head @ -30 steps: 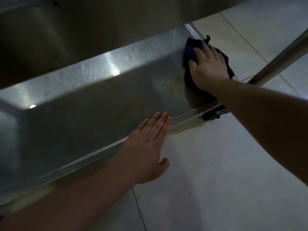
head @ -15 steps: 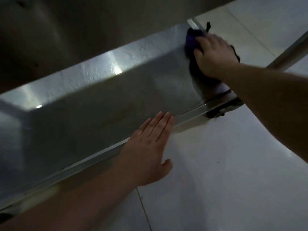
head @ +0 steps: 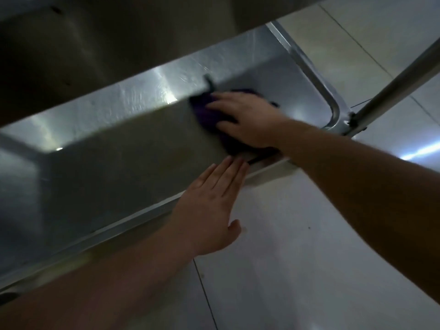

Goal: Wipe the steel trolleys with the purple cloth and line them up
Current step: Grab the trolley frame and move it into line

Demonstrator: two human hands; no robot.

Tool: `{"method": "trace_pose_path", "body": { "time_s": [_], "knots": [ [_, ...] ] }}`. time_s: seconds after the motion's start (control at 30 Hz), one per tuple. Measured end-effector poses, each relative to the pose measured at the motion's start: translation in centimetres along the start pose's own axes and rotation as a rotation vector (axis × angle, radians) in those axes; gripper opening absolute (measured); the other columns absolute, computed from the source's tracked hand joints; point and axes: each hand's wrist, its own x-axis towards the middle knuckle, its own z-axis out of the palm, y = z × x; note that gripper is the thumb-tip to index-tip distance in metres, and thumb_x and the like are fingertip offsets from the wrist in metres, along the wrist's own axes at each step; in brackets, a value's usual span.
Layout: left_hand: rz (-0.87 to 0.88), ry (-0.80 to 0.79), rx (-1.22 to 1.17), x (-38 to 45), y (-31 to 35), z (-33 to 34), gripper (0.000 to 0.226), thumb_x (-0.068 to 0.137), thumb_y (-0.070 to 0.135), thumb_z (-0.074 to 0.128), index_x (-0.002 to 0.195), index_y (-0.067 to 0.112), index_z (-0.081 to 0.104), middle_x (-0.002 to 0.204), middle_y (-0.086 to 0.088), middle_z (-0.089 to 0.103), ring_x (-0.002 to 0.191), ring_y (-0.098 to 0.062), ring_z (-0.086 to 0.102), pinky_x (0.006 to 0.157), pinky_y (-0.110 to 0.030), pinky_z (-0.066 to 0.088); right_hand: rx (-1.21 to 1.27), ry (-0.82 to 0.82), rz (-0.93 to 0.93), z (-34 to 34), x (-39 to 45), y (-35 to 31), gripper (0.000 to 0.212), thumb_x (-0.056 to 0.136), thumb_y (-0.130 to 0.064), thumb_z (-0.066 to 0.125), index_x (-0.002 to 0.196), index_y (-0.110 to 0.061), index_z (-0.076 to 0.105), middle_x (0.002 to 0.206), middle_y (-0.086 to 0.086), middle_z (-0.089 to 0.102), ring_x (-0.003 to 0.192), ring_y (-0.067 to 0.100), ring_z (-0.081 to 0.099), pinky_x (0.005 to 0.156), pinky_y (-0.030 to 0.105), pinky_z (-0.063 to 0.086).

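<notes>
Steel trolley lower shelf (head: pixel 100 167), right hand (head: pixel 247 120) fingers spread flat, pressing purple cloth (head: pixel 207 110) onto it, left hand (head: pixel 209 206) flat, fingers together, on front rim, tiled floor (head: pixel 309 258)

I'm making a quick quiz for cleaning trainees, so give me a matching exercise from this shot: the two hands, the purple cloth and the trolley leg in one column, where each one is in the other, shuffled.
Things:
1. left hand
2. right hand
3. purple cloth
4. trolley leg

Places:
A. slanting up at the shelf's right corner
B. flat on the shelf's near rim
C. under a palm on the steel shelf
D. pressing down on the cloth

Pairs: 1-B, 2-D, 3-C, 4-A
</notes>
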Motion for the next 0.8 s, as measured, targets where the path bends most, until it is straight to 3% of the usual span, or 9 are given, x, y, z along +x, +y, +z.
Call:
{"method": "trace_pose_path", "body": {
  "time_s": [0.1, 0.17, 0.2, 0.3, 0.37, 0.43, 0.53, 0.7, 0.8],
  "knots": [
    [-0.004, -0.001, 0.002, 0.0, 0.0, 0.3, 0.11, 0.087, 0.059, 0.048, 0.169, 0.012, -0.008, 0.178, -0.006, -0.009, 0.164, -0.018, -0.01, 0.133, -0.041, 0.007, -0.009, 0.138, 0.417, -1.7, -3.2, 5.7, 0.059, 0.106, -0.053, 0.041, 0.161, -0.033, 0.034, 0.173, -0.001, 0.023, 0.157, 0.026, 0.024, 0.127, 0.04, 0.015],
    [-0.005, -0.001, -0.015, 0.1, 0.1, 0.4, 0.111, 0.086, 0.059, 0.049, 0.169, 0.013, -0.008, 0.178, -0.006, -0.01, 0.163, -0.018, -0.01, 0.132, -0.041, 0.006, 0.011, 0.134, 0.571, -1.5, -4.6, 6.2, 0.062, 0.106, -0.056, 0.033, 0.164, -0.034, 0.023, 0.175, -0.002, 0.012, 0.16, 0.025, 0.012, 0.128, 0.043, 0.008],
    [-0.008, -0.001, -0.021, 0.1, 0.2, 0.4, 0.111, 0.086, 0.059, 0.05, 0.169, 0.013, -0.008, 0.178, -0.006, -0.01, 0.164, -0.018, -0.01, 0.132, -0.041, 0.006, 0.01, 0.105, 0.553, -1.1, -4.9, 5.3, 0.063, 0.107, -0.055, 0.034, 0.164, -0.034, 0.022, 0.176, -0.003, 0.01, 0.161, 0.025, 0.011, 0.128, 0.043, 0.007],
    [0.006, 0.021, -0.025, -0.2, 0.2, 0.0, 0.109, 0.086, 0.055, 0.056, 0.17, 0.01, 0.003, 0.178, -0.008, -0.004, 0.164, -0.019, -0.005, 0.133, -0.041, 0.008, 0.024, -0.03, 0.254, 0.1, -5.4, 1.5, 0.06, 0.107, -0.052, 0.043, 0.163, -0.04, 0.027, 0.174, -0.012, 0.012, 0.16, 0.016, 0.011, 0.125, 0.031, 0.004],
    [0.052, 0.043, -0.025, -0.7, 0.0, -0.5, 0.106, 0.085, 0.047, 0.061, 0.169, 0.008, 0.01, 0.178, -0.009, 0.006, 0.164, -0.019, 0.0, 0.133, -0.04, 0.009, 0.036, -0.098, 0.122, 0.3, -5.9, 0.0, 0.058, 0.106, -0.054, 0.042, 0.161, -0.047, 0.025, 0.172, -0.02, 0.013, 0.158, 0.009, 0.01, 0.12, 0.029, 0.002],
    [0.069, 0.056, -0.039, -1.6, -0.3, -0.8, 0.104, 0.084, 0.04, 0.062, 0.169, 0.008, 0.012, 0.178, -0.008, 0.009, 0.164, -0.02, 0.004, 0.132, -0.041, 0.011, 0.059, -0.082, 0.153, -0.3, -5.4, 0.4, 0.06, 0.103, -0.057, 0.042, 0.16, -0.046, 0.028, 0.171, -0.017, 0.02, 0.157, 0.013, 0.016, 0.122, 0.033, 0.008],
    [-0.04, 0.071, -0.036, -4.5, -0.6, -0.4, 0.102, 0.085, 0.039, 0.058, 0.169, 0.008, 0.01, 0.178, -0.009, 0.006, 0.164, -0.022, 0.003, 0.131, -0.046, 0.018, 0.068, 0.035, 0.357, -2.0, -2.0, 3.3, 0.059, 0.105, -0.051, 0.049, 0.16, -0.033, 0.036, 0.169, 0.001, 0.032, 0.154, 0.025, 0.03, 0.124, 0.039, 0.02],
    [-0.278, 0.084, -0.002, -11.1, -2.2, 0.8, 0.104, 0.084, 0.039, 0.062, 0.169, 0.008, 0.013, 0.178, -0.009, 0.008, 0.164, -0.025, 0.007, 0.13, -0.047, 0.015, 0.014, 0.142, 0.601, -2.1, 5.0, 4.3, 0.061, 0.103, -0.05, 0.035, 0.158, -0.023, 0.036, 0.167, 0.016, 0.03, 0.15, 0.04, 0.033, 0.123, 0.05, 0.024],
    [-0.341, 0.08, 0.003, -13.3, -2.9, 1.2, 0.104, 0.085, 0.039, 0.066, 0.169, 0.007, 0.014, 0.178, -0.009, 0.007, 0.164, -0.026, 0.007, 0.129, -0.048, 0.015, 0.01, 0.143, 0.423, 0.1, 8.1, -3.0, 0.055, 0.099, -0.047, 0.038, 0.147, -0.021, 0.05, 0.159, 0.014, 0.043, 0.142, 0.038, 0.044, 0.118, 0.046, 0.032]
  ]
}}
